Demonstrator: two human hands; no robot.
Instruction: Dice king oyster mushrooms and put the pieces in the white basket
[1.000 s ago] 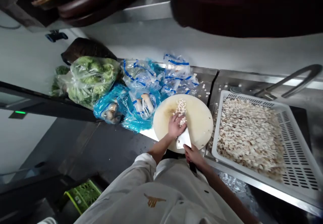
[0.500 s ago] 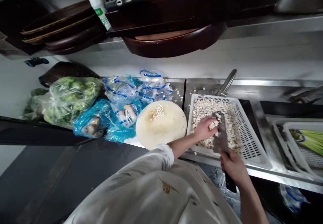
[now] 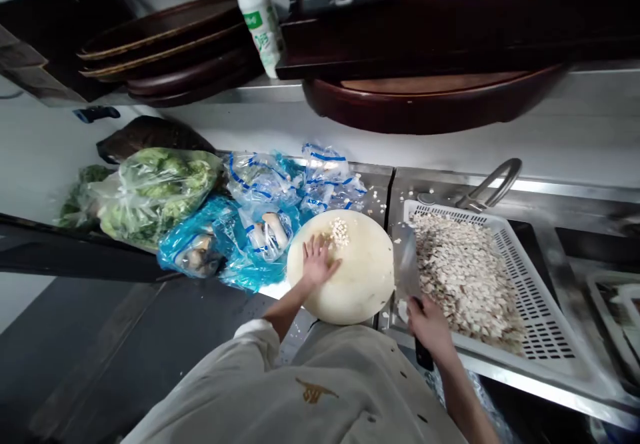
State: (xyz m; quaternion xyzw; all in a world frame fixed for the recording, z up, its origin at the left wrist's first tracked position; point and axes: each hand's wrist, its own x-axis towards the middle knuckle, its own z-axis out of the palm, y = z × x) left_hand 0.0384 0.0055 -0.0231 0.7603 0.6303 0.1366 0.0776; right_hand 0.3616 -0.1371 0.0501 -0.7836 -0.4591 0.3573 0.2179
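My left hand (image 3: 319, 262) lies with spread fingers on the round cutting board (image 3: 355, 284), holding nothing. Just beyond its fingertips is a small pile of white diced pieces (image 3: 339, 232). My right hand (image 3: 431, 324) is wrapped round the black handle of a cleaver (image 3: 407, 264), whose broad blade is between the board and the white basket. Chopped, whitish-brown pieces (image 3: 465, 271) fill much of the perforated white basket (image 3: 545, 324) on the right.
Left of the board are clear and blue plastic bags (image 3: 260, 267) with mushrooms and a bag of leafy greens (image 3: 160, 194). A faucet (image 3: 500, 181) rises behind the basket. Overhead, a shelf holds dark trays (image 3: 430, 107) and a white bottle (image 3: 257, 21).
My left hand has moved left from the basket onto the board and opened, without the pieces it held. The cleaver in my right hand has shifted left, out of the basket. The view has shifted too.
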